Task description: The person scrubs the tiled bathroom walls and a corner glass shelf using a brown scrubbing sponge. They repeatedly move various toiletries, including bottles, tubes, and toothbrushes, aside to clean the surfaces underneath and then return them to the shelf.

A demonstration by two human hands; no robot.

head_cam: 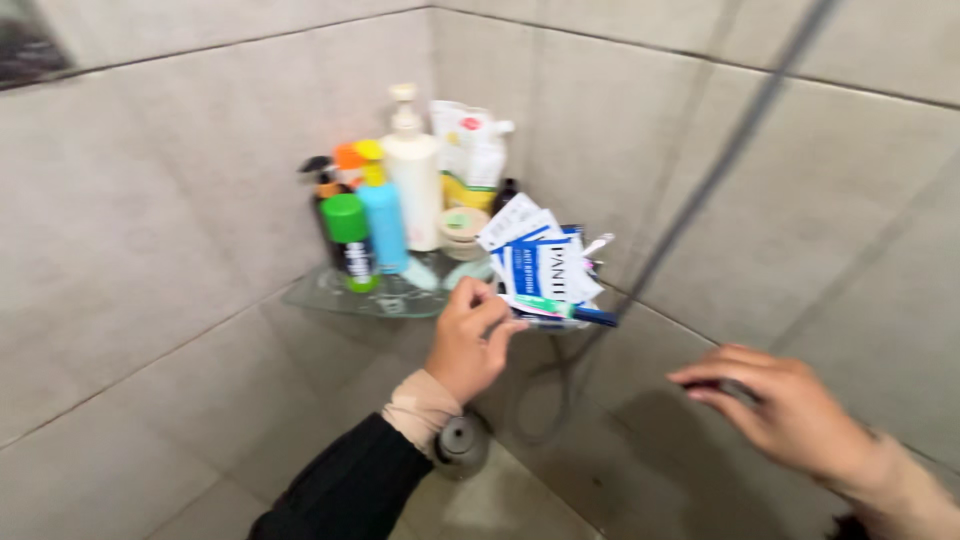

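My left hand [467, 340] reaches up to the front edge of a glass corner shelf [330, 297] and pinches a green and white toothbrush [548, 307] lying among blue and white sachets [540, 262]. My right hand [785, 410] hovers lower right, fingers loosely curled and apart, holding nothing I can see, just right of a dark shower hose [700, 190]. On the shelf stand a green-capped can [350, 243], a light blue bottle [383, 220], a white pump bottle [413, 180] and a small round jar [463, 230].
Grey tiled walls meet in the corner behind the shelf. A refill pouch [470, 145] leans at the back. A round grey fitting [462, 445] sits on the wall below my left wrist. The hose loops down under the shelf.
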